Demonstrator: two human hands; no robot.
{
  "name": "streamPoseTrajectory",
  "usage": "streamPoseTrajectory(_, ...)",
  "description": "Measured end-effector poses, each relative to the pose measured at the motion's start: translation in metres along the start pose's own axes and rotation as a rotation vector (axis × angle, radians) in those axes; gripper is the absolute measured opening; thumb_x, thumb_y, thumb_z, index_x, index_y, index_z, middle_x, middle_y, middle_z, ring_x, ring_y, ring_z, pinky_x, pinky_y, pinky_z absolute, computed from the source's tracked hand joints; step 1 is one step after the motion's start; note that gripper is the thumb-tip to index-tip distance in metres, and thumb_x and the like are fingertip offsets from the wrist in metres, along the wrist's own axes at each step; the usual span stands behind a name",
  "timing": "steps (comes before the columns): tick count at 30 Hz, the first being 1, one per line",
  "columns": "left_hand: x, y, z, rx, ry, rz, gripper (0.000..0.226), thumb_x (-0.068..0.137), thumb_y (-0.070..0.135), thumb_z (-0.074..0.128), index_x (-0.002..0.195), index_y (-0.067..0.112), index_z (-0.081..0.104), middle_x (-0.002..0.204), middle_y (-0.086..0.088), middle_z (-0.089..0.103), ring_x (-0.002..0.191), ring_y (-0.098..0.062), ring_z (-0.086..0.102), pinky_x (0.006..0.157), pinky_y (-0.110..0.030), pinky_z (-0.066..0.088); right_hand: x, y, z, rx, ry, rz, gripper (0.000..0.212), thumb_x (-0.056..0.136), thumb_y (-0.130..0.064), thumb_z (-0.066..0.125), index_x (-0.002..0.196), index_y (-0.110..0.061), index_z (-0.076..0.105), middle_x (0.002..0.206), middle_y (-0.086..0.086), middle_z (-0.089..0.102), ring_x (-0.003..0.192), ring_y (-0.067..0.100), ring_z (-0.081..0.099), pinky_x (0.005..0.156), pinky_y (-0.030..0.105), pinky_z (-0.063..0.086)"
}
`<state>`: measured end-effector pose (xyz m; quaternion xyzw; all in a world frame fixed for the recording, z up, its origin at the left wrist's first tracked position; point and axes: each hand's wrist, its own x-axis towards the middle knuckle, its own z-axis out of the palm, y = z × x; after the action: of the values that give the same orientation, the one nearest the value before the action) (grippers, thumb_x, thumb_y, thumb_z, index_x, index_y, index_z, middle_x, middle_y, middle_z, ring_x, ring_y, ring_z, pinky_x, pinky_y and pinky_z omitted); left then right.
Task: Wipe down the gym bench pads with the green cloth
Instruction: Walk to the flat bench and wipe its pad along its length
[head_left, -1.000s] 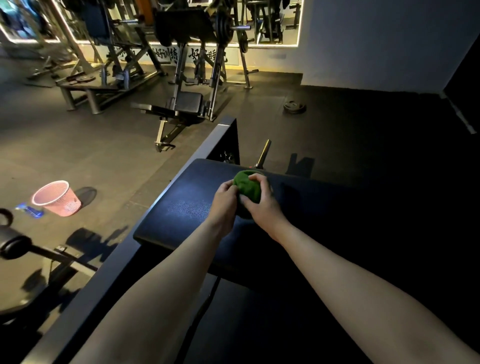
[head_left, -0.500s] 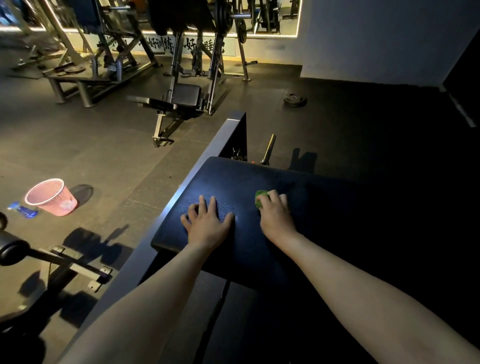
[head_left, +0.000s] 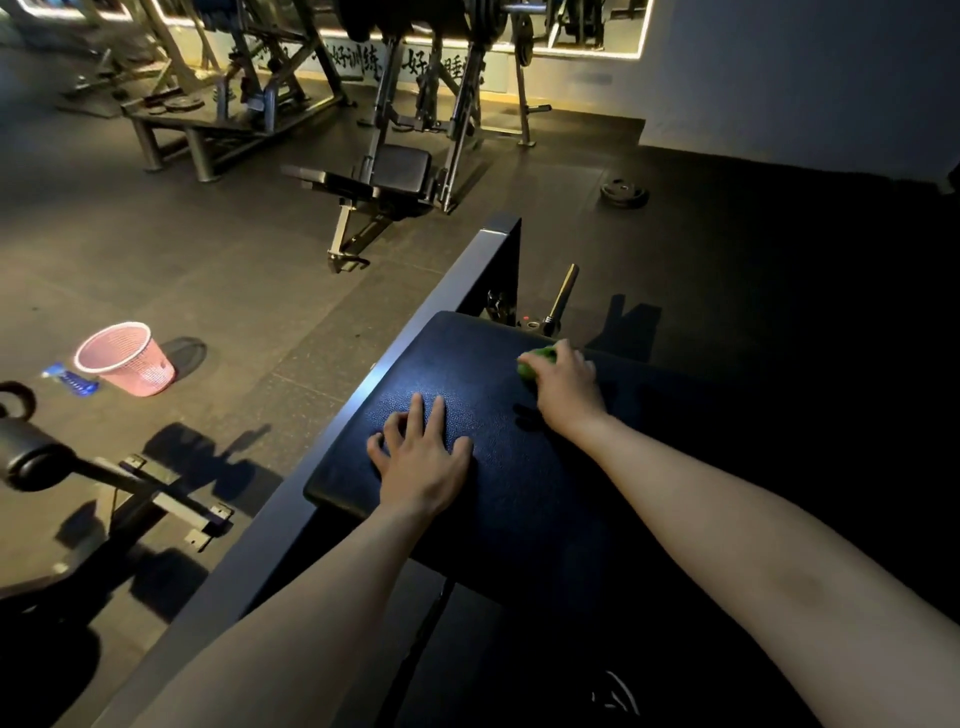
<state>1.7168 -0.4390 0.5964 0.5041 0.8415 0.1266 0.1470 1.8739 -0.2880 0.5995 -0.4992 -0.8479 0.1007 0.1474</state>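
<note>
On the dim gym floor, at the nearest machine:

Bench pad (head_left: 467, 405): dark, pebbled, lit on its left part, its right part lost in shadow.
Steel frame rail (head_left: 400, 348): runs along the pad's left edge.
Left hand (head_left: 423, 462): flat on the pad, fingers straight and spread, holding nothing; apparently bracing.
Right hand (head_left: 566, 384): near the pad's far edge, fingers curled over the green cloth (head_left: 535, 362), which is bunched small and pressed onto the pad. Only a bit of it shows at the fingertips.

Hazards, as judged:
- A cloth wadded this tightly covers a narrow strip, so patches may be missed, especially on the unlit side where coverage is hard to check.
- A stroke overrunning the far edge could strike the brass-coloured pin (head_left: 563, 293) just beyond.
- The patch under the bracing hand goes unwiped unless that hand shifts.

Count:
- bench pads under work, one
- frame rails, one
- pink mesh baskets (head_left: 124, 358) on the floor to the left, one
- loose weight plates (head_left: 623, 193), one
- hands, two
- pins, one
- cloths, one
</note>
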Motion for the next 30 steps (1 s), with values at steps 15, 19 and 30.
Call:
streamPoseTrajectory(15,0.02,0.012,-0.001,-0.031,0.062,-0.2,0.07,0.095,0.049,0.031,0.159,0.025,0.013,0.167,0.007,0.001,0.144,-0.024,0.007,0.117,-0.053,0.001,0.049,-0.035,0.034,0.082,-0.08,-0.454,0.04,0.09,-0.034,0.037,0.118,-0.025,0.065,0.117,0.011,0.051,0.105,0.034,0.049,0.088,0.038,0.043)
streamPoseTrajectory(19,0.021,0.014,-0.001,-0.031,0.06,-0.225,0.07,0.095,0.049,0.033,0.158,0.025,0.015,0.167,0.009,0.003,0.144,-0.023,0.008,0.117,-0.054,0.001,0.073,-0.004,0.023,0.114,-0.016,-0.146,0.033,0.085,-0.005,0.053,0.107,-0.026,0.067,0.113,0.01,0.049,0.1,0.035,0.049,0.082,0.036,0.042)
streamPoseTrajectory(30,0.02,0.013,-0.001,-0.164,0.107,-0.291,0.087,0.095,0.049,0.042,0.159,0.013,-0.005,0.167,-0.002,-0.013,0.15,-0.024,-0.006,0.122,-0.047,-0.004,0.061,-0.095,0.04,0.342,-0.308,-0.628,0.026,0.095,-0.014,0.057,0.116,-0.018,0.071,0.117,0.009,0.062,0.106,0.027,0.053,0.092,0.037,0.042)
